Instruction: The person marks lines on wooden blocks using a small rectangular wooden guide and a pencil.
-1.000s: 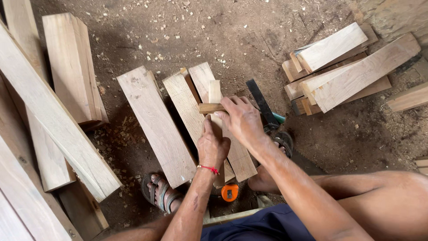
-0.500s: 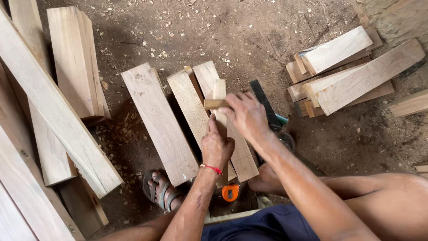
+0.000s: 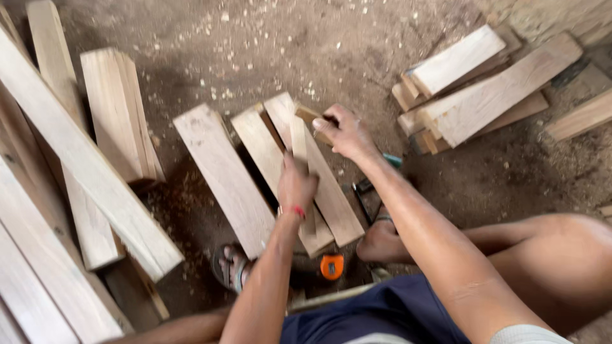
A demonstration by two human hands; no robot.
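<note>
My left hand [image 3: 296,185] presses down on a narrow wooden strip [image 3: 299,143] that lies lengthwise on top of short planks [image 3: 325,185] on the dirt floor. My right hand [image 3: 343,132] is closed around a small wooden block [image 3: 310,114] at the strip's far end, lifted a little and angled. The picture is blurred by motion, so the exact finger grip is unclear.
A wider plank [image 3: 223,175] lies to the left of the stack. Long boards [image 3: 76,165] lean at the left. A pile of short boards [image 3: 472,92] sits at the upper right. An orange tape measure [image 3: 331,266] lies near my sandalled foot [image 3: 233,267].
My right hand has carried the small block away from me toward the strip's far end. The camera view has shifted and blurred. My left hand stays on the strip.
</note>
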